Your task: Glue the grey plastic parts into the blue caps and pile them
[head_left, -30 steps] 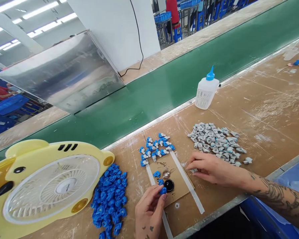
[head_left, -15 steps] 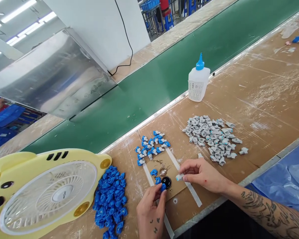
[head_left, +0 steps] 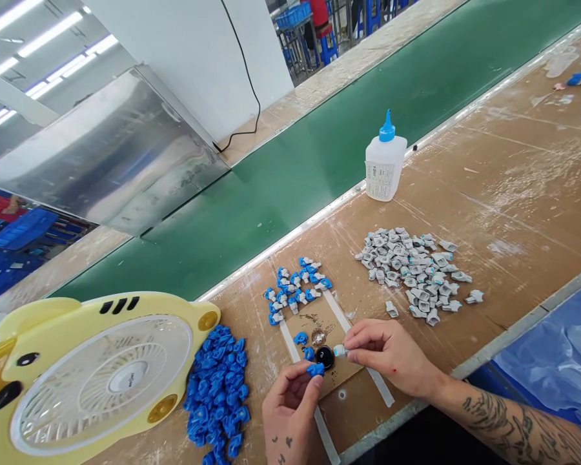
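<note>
My left hand (head_left: pixel 293 410) pinches a small blue piece (head_left: pixel 315 369) between thumb and fingertips, just below a round black cap (head_left: pixel 325 356). A small grey piece (head_left: pixel 339 351) is held in the fingertips of my right hand (head_left: pixel 392 355), at the cap's right side. Two loose blue pieces lie left of the cap, one of them (head_left: pixel 301 338) beside a clear round spot (head_left: pixel 318 336) on the taped cardboard (head_left: pixel 341 378). Joined blue-and-grey pieces (head_left: pixel 295 290) sit above the cardboard. A pile of blue pieces (head_left: pixel 217 387) is at left, a pile of grey pieces (head_left: pixel 411 265) at right.
A yellow animal-shaped fan (head_left: pixel 126 374) fills the lower left. A white bottle with a blue nozzle (head_left: pixel 385 165) stands near the green belt (head_left: pixel 290 187), which crosses behind the brown table (head_left: pixel 527 213). Blue plastic (head_left: pixel 556 349) hangs by the table's front edge at right.
My right hand has shifted slightly left and down, bringing the grey piece nearer the blue one. My left hand has tilted its blue piece, which now shows more. The view has moved slightly.
</note>
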`<state>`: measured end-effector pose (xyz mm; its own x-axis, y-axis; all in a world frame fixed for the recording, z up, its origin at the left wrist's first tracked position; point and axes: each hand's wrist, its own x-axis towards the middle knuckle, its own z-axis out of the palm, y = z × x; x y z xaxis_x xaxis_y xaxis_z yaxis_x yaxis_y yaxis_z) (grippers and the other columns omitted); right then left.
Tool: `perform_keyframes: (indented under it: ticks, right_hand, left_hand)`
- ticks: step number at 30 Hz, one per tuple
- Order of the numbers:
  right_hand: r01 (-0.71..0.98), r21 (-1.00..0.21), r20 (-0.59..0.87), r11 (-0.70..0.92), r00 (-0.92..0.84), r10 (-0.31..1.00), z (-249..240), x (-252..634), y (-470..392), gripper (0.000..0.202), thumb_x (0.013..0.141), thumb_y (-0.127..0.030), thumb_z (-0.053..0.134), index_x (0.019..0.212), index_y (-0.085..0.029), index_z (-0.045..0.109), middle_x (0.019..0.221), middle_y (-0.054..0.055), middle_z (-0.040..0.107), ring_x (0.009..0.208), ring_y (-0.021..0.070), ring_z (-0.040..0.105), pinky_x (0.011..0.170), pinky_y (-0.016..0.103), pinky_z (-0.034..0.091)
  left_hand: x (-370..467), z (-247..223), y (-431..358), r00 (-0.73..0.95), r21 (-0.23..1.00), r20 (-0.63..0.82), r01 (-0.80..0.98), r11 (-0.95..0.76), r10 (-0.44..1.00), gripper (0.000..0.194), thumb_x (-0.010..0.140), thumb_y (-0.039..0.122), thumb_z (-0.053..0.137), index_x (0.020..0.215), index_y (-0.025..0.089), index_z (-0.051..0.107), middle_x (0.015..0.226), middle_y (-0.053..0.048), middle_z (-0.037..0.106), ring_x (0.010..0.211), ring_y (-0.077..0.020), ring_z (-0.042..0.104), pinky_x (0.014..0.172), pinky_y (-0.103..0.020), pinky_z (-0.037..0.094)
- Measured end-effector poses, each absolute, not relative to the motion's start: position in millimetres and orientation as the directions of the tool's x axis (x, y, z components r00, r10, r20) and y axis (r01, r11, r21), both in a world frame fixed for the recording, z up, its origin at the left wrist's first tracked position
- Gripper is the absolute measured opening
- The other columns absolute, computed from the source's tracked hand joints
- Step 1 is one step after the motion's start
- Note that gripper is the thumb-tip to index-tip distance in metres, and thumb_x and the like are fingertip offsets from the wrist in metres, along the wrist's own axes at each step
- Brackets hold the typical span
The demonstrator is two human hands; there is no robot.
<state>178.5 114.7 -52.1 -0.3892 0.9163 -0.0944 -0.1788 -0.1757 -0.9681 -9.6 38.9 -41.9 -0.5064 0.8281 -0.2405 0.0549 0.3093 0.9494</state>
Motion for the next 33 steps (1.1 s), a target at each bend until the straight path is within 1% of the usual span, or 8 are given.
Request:
perform_keyframes:
  ticks: [3, 6, 11, 17, 23, 26, 29, 33]
  right_hand:
    - [-0.173, -0.980, -0.033, -0.099, -0.350, 0.936, -49.3, 168.1, 107.6, 0.012, 0.080, -0.032, 0.076, 0.079, -0.021, 0.082, 0.086, 0.007, 0.078, 0.077, 0.0172, 0.072, 0.071, 0.025, 0.060]
    - [-0.138, -0.990, 0.013, -0.034, -0.327, 0.945, -47.5, 161.4, 102.6, 0.015, 0.083, -0.035, 0.076, 0.082, -0.022, 0.083, 0.087, 0.007, 0.078, 0.077, 0.0177, 0.072, 0.072, 0.026, 0.060]
    - [-0.038, -0.992, 0.124, 0.119, -0.409, 0.904, -42.3, 162.2, 104.9, 0.017, 0.089, -0.035, 0.072, 0.084, -0.022, 0.082, 0.083, 0.006, 0.078, 0.074, 0.0168, 0.072, 0.072, 0.025, 0.060]
    - [0.011, -0.928, 0.309, 0.372, -0.535, 0.786, -32.5, 171.0, 116.7, 0.022, 0.098, -0.030, 0.061, 0.091, -0.022, 0.080, 0.087, 0.006, 0.079, 0.076, 0.0141, 0.073, 0.071, 0.021, 0.058]
    - [0.065, -0.884, 0.350, 0.462, -0.562, 0.749, -28.4, 167.3, 123.8, 0.022, 0.098, -0.027, 0.060, 0.088, -0.019, 0.077, 0.084, 0.006, 0.078, 0.076, 0.0143, 0.073, 0.072, 0.021, 0.058]
    - [0.107, -0.861, 0.358, 0.497, -0.565, 0.743, -27.7, 168.9, 128.6, 0.016, 0.097, -0.026, 0.061, 0.095, -0.020, 0.076, 0.093, 0.007, 0.078, 0.085, 0.0162, 0.074, 0.079, 0.024, 0.059]
    - [0.271, -0.764, 0.357, 0.586, -0.579, 0.733, -26.6, 188.7, 139.5, 0.016, 0.095, -0.022, 0.061, 0.105, -0.020, 0.074, 0.103, 0.010, 0.077, 0.093, 0.0191, 0.073, 0.084, 0.028, 0.059]
    - [0.554, -0.481, 0.239, 0.679, -0.662, 0.710, -31.0, 234.4, 158.8, 0.020, 0.091, -0.011, 0.055, 0.096, -0.020, 0.072, 0.095, 0.009, 0.074, 0.085, 0.0212, 0.072, 0.075, 0.030, 0.059]
  left_hand:
    - [3.2, -35.6, 42.0, -0.509, 0.949, -0.314, -0.144, 0.281, 0.801, 0.037, 0.056, 0.047, 0.092, 0.075, 0.021, 0.075, 0.070, -0.003, 0.077, 0.065, -0.0181, 0.071, 0.061, -0.024, 0.057]
    - [11.5, -30.7, 45.7, -0.482, 0.940, -0.341, -0.196, 0.280, 0.807, 0.035, 0.055, 0.046, 0.092, 0.072, 0.021, 0.074, 0.068, -0.002, 0.076, 0.062, -0.0178, 0.069, 0.061, -0.026, 0.057]
    - [8.5, -27.5, 46.2, -0.438, 0.928, -0.371, -0.204, 0.312, 0.819, 0.035, 0.056, 0.046, 0.090, 0.073, 0.020, 0.074, 0.069, -0.004, 0.076, 0.063, -0.0199, 0.071, 0.063, -0.029, 0.058]
    - [1.8, -15.4, 53.5, -0.321, 0.906, -0.423, -0.186, 0.381, 0.847, 0.031, 0.054, 0.042, 0.090, 0.068, 0.018, 0.076, 0.064, -0.006, 0.075, 0.061, -0.0210, 0.071, 0.061, -0.031, 0.060]
    - [0.3, -19.7, 61.8, -0.273, 0.924, -0.376, -0.180, 0.337, 0.886, 0.025, 0.059, 0.036, 0.088, 0.071, 0.017, 0.077, 0.069, -0.007, 0.077, 0.065, -0.0208, 0.073, 0.064, -0.030, 0.060]
    - [-10.0, -23.1, 66.0, -0.326, 0.944, -0.330, -0.126, 0.305, 0.886, 0.032, 0.059, 0.035, 0.087, 0.085, 0.018, 0.080, 0.077, -0.008, 0.080, 0.072, -0.0231, 0.075, 0.066, -0.031, 0.061]
    - [-35.6, -23.9, 72.5, -0.516, 0.959, -0.239, 0.010, 0.285, 0.822, 0.039, 0.056, 0.038, 0.086, 0.089, 0.018, 0.080, 0.083, -0.009, 0.081, 0.078, -0.0255, 0.076, 0.070, -0.034, 0.062]
    - [-75.5, -27.7, 83.0, -0.608, 0.916, -0.171, 0.191, 0.352, 0.775, 0.033, 0.055, 0.043, 0.082, 0.076, 0.018, 0.078, 0.075, -0.009, 0.081, 0.070, -0.0260, 0.075, 0.065, -0.035, 0.061]
